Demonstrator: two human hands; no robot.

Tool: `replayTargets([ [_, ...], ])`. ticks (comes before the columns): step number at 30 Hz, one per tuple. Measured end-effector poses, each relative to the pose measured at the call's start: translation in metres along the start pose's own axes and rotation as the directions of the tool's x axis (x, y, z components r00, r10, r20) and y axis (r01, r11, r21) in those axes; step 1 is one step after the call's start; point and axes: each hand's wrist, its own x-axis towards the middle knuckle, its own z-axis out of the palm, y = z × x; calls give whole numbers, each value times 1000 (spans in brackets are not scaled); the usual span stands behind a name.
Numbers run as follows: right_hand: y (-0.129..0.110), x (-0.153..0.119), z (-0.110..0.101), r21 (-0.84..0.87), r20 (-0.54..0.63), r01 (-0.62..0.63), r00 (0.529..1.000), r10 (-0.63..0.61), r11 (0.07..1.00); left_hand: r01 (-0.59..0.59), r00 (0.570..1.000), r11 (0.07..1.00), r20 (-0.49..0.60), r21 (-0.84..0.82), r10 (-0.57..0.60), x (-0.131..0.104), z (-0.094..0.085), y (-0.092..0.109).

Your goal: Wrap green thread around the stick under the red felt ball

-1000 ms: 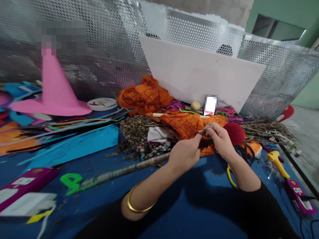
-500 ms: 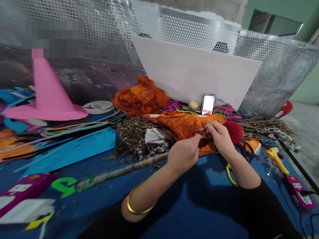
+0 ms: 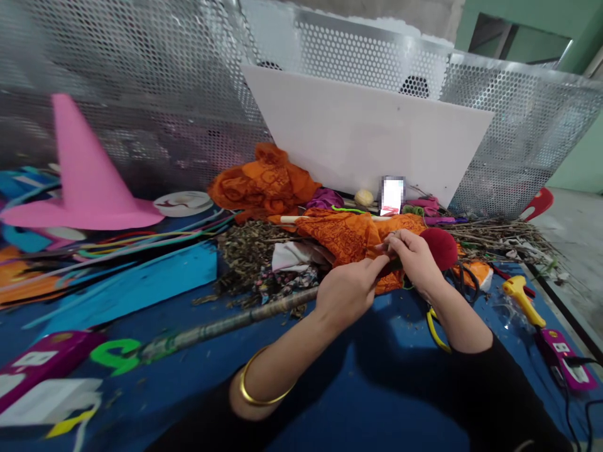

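A long stick (image 3: 235, 324) wrapped in greyish-brown and green strips slants across the middle of the blue table. My left hand (image 3: 349, 284), a gold bangle on its wrist, is closed around its upper part. My right hand (image 3: 411, 258) is closed too, fingertips pinching close to the left fingers at the stick's dark upper end. What lies between the fingertips is hidden. Just beyond the right hand shows a round dark-red velvety ball (image 3: 440, 248), seemingly at the stick's end. A bright green curl (image 3: 115, 356) is at the lower end. Orange patterned cloth (image 3: 339, 235) lies behind my hands.
At left stand a pink cone hat (image 3: 87, 169) and a blue sheet (image 3: 141, 285). Dried leaves (image 3: 245, 254) lie mid-table. A lit phone (image 3: 392, 196) leans on a white board (image 3: 372, 135). At right are a yellow glue gun (image 3: 524, 301), a purple power strip (image 3: 565, 361) and yellow-handled scissors (image 3: 437, 331).
My fingertips have shifted slightly, the left fingers now reaching closer to the right ones. Both hands stay on the stick. The view has moved a little.
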Motion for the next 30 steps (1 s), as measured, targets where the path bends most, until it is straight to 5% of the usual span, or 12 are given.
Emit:
replayTargets([
  [7, -14, -4, -6, 124, 47, -103, 994, 98, 987, 67, 997, 997, 23, -27, -67, 1, -8, -3],
  [16, -51, -11, -89, -182, 72, -103, 990, 118, 978, 197, 980, 945, 85, -260, -180, 5, -35, -23],
  [22, -58, -14, -125, -299, 300, 64, 953, 31, 952, 167, 985, 941, 96, -295, -145, 3, -42, -28],
  [27, -33, 3, -127, -234, 26, -3, 1000, 10, 972, 137, 987, 915, 126, -379, -96, 1, -47, -31],
  [30, -14, 19, -115, -265, -50, -25, 999, 12, 964, 171, 977, 759, 208, -628, -48, 1, -53, -35],
])
